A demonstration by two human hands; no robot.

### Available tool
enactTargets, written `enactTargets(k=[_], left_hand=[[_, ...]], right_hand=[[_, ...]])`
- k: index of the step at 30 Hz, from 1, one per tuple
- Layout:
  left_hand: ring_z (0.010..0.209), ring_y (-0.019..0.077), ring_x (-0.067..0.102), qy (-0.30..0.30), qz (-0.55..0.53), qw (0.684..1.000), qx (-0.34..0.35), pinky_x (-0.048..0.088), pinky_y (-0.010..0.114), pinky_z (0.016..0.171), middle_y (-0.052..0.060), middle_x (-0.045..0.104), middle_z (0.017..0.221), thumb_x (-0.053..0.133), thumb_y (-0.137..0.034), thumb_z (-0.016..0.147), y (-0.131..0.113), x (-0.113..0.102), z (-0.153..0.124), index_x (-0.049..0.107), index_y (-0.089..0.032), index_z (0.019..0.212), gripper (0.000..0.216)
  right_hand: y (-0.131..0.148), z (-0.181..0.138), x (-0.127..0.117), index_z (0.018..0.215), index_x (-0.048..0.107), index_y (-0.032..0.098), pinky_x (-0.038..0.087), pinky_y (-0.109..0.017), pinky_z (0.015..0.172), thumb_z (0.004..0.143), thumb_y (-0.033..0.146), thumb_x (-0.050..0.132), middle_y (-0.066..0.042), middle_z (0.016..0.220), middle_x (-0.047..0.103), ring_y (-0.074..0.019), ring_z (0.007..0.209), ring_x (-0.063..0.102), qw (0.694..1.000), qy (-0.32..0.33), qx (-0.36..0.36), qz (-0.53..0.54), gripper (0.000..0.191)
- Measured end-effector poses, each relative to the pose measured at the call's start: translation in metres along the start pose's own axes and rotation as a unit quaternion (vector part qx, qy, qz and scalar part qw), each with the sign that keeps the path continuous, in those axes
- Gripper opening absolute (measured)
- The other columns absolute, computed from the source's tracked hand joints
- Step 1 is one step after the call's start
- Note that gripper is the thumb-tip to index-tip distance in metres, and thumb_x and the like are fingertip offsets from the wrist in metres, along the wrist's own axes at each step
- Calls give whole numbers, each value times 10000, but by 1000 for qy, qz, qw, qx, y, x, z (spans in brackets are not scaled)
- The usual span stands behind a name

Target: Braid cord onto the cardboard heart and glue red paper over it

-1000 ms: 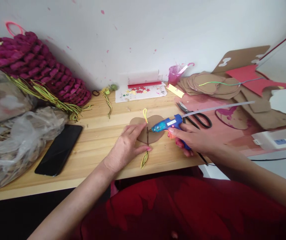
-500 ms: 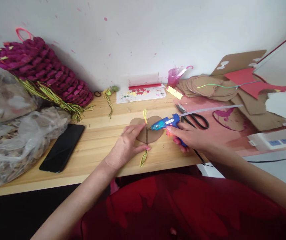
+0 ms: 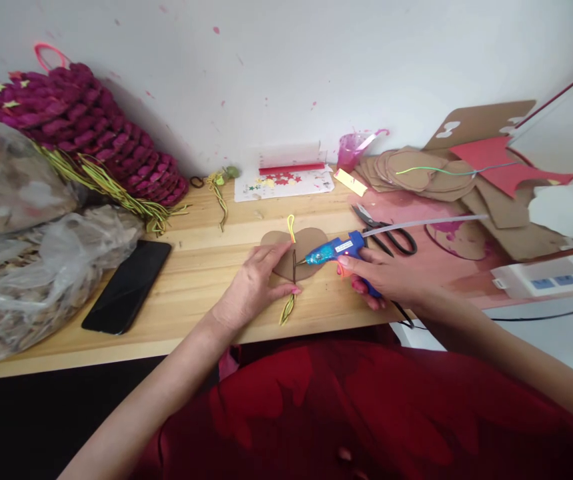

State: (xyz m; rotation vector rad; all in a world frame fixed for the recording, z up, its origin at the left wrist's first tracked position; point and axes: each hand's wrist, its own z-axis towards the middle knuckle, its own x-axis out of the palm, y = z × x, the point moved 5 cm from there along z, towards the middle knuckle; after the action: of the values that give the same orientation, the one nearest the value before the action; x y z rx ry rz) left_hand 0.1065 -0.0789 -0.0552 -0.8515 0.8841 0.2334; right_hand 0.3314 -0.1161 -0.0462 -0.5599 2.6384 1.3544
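A brown cardboard heart (image 3: 311,241) lies flat on the wooden table (image 3: 201,280). A yellow-green cord (image 3: 291,230) runs down its middle and hangs out at the bottom. My left hand (image 3: 259,283) rests on the heart's left half, fingers stretched flat, thumb beside the cord. My right hand (image 3: 386,277) grips a blue hot glue gun (image 3: 336,249) with a clear glue stick in its back. The gun's nozzle touches the cord at the heart's centre.
Black scissors (image 3: 389,233) lie just behind the gun. A black phone (image 3: 127,285) lies at left near clear plastic bags (image 3: 31,273). A stack of magenta pieces (image 3: 91,143) leans on the wall. Cardboard cutouts (image 3: 431,170), a sticker sheet (image 3: 286,183), and a white power strip (image 3: 551,280) also show.
The glue gun's nozzle has shifted slightly along the cord on the heart. My left hand has stayed on the heart. The camera view has moved a little.
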Motion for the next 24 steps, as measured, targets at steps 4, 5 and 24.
enactTargets(k=[4, 5, 24], left_hand=[[1194, 279, 589, 0, -3, 1000, 3, 501, 495, 1009, 147, 624, 1303, 815, -357, 768, -1, 0, 0, 442, -224, 1449, 787], [1197, 281, 587, 0, -4, 1000, 3, 502, 496, 1008, 148, 622, 1306, 812, -360, 770, -1, 0, 0, 440, -222, 1450, 787], [1219, 283, 581, 0, 6, 1000, 14, 463, 512, 1056, 147, 622, 1332, 806, -365, 777, 1, 2, 0, 413, -232, 1463, 802]], right_hand=[[4, 3, -1, 822, 486, 210, 354, -185, 308, 991, 395, 488, 67, 550, 511, -68, 316, 477, 999, -24, -5, -21, 250], [5, 4, -1, 818, 487, 208, 355, -186, 309, 991, 394, 485, 66, 553, 513, -67, 314, 479, 999, -29, -7, -28, 254], [12, 9, -4, 829, 502, 199, 331, -168, 311, 991, 413, 492, 72, 547, 506, -54, 313, 468, 1000, -17, -18, 16, 269]])
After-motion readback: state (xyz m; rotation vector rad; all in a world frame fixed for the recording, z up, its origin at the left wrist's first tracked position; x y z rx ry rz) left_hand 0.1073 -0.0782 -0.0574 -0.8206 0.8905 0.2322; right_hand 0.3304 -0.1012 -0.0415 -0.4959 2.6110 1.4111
